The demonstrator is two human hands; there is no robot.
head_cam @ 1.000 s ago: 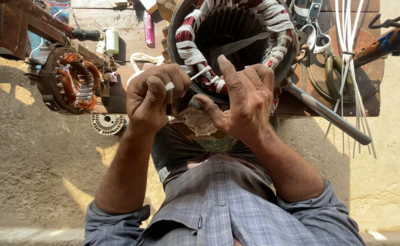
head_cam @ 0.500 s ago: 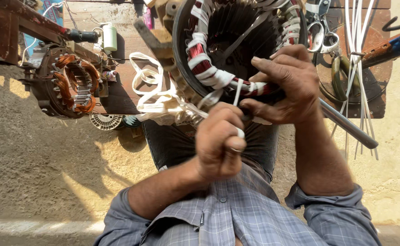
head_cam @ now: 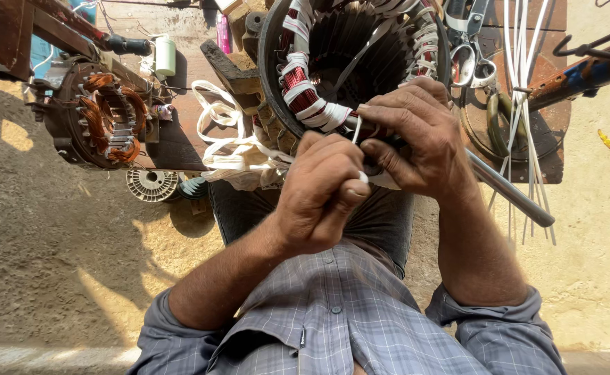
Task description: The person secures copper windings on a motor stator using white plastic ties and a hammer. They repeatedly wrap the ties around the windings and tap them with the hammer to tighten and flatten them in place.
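Note:
A large motor stator [head_cam: 353, 62] lies on its side, its reddish copper windings bound with white tape. My right hand [head_cam: 416, 139] rests against its lower rim and pinches a thin white tape strand [head_cam: 356, 128] between thumb and fingers. Just below and to the left, my left hand [head_cam: 319, 194] is closed in a fist around the same strand, thumb pressed on it. The two hands touch. A steel rod [head_cam: 513, 198] slants out from under my right hand toward the right.
A smaller stator with orange copper coils [head_cam: 107, 121] sits at the left on a rusty frame. A loose white tape bundle [head_cam: 235, 153], scissors [head_cam: 472, 59], several white strips [head_cam: 520, 104] and a round ribbed part [head_cam: 151, 184] lie around on sandy ground.
My left hand, which had pulled down toward my body with the strand, has come back up against my right hand at the stator's rim. The right hand stayed on the winding.

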